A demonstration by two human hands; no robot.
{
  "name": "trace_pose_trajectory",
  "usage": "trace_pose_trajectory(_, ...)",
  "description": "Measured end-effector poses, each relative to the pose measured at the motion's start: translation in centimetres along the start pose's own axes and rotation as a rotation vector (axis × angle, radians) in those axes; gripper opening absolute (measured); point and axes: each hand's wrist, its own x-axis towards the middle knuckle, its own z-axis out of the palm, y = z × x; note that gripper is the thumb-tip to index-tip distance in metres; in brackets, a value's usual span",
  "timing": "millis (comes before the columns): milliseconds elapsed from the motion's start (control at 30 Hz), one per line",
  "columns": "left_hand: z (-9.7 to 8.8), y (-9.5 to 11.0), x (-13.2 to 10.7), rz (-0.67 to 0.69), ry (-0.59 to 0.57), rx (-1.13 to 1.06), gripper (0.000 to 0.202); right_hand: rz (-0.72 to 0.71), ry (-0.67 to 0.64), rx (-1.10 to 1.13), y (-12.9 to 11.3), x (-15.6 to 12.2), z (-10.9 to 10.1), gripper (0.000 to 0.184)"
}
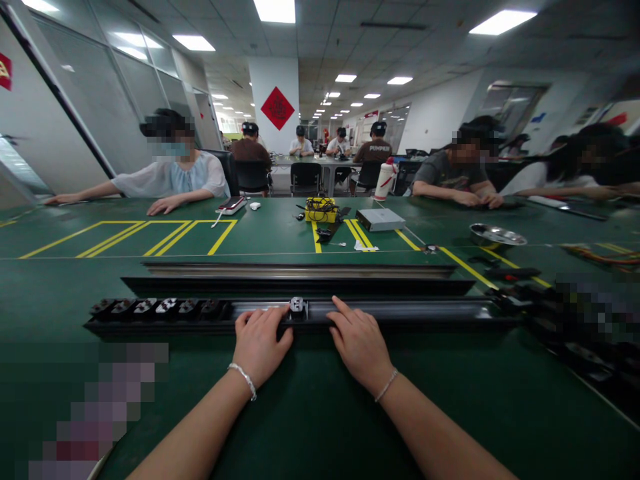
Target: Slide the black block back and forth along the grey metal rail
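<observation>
A long black channel strip [430, 317] lies across the table in front of me. Several black socket modules [187, 307] sit in a row in its left end, one with a bright silvery face. Near the middle of the channel stands a single socket module [297, 305], light-faced and apart from the row. My left hand [263, 343] rests over the near edge just left of this module, its index fingertip close to or touching it; the thumb is spread. To the module's right, my right hand [363, 343] lies at the near edge with fingers apart and index finger stretched.
Behind the channel lie more long black profiles [300, 285]. Black parts [590, 327] crowd the right side. Farther back are a yellow box with cables [321, 209], a grey metal box [381, 219], a metal bowl [497, 235] and a white bottle [385, 181]. Several people sit around.
</observation>
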Motion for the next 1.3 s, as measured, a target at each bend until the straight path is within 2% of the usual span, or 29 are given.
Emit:
trace_pose_trajectory(367,-0.21,0.05,0.07,-0.028,-0.051,0.014,0.035,0.012,-0.008,0.018,-0.08,-0.04,-0.06,0.022)
trace_pose_trajectory(1300,-0.24,0.04,0.11,-0.021,-0.066,0.026,0.036,0.015,0.010,0.039,-0.01,-0.08,0.02,0.022)
